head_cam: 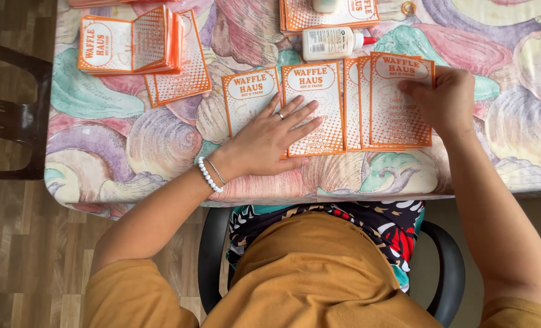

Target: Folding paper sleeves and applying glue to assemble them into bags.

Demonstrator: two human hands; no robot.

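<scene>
My left hand [275, 136] lies flat, fingers spread, on orange-and-white printed cards: one card [250, 97] under its left side, another card [316, 91] beneath the fingers. My right hand [446, 100] grips the right edge of a small overlapping stack of the same cards [395, 103], thumb on the top card's upper corner. All cards rest on a table with a pastel shell-pattern cloth [130, 152]. A white bead bracelet circles my left wrist.
A pile of folded orange cards [130, 45] sits at the far left of the table. A white glue bottle with a red cap [334, 42] lies at the back, by more cards [331, 15]. A dark chair [9, 115] stands left on the wood floor.
</scene>
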